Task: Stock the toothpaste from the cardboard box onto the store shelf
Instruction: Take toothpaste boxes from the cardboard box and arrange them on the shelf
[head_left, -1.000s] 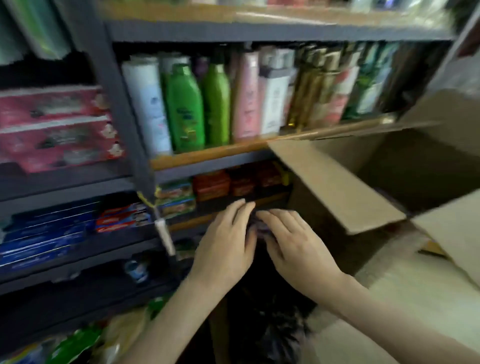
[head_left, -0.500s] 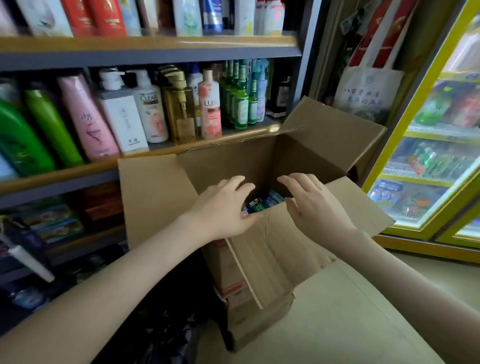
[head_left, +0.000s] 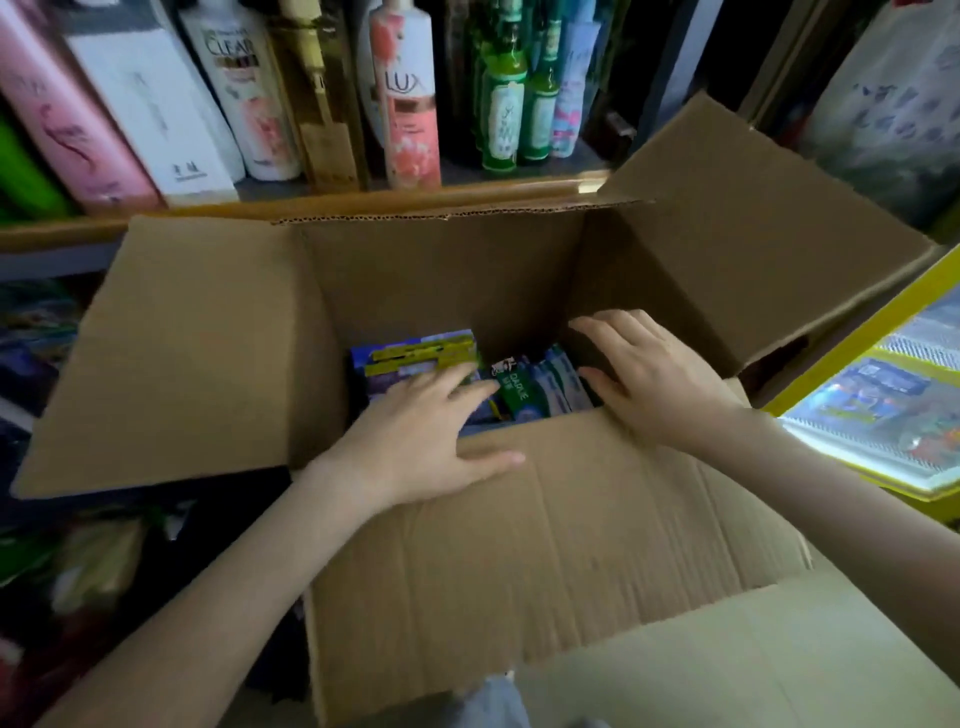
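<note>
Left hand (head_left: 415, 431), right hand (head_left: 654, 379) touch glossy toothpaste cartons (head_left: 524, 391) in corrugated box (head_left: 519, 545).

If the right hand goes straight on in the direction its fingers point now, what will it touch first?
Most likely the green toothpaste packs in the cardboard box, just ahead of and below the right hand. Depth is unclear; if it passes above them, the box's inner wall comes next.
</note>
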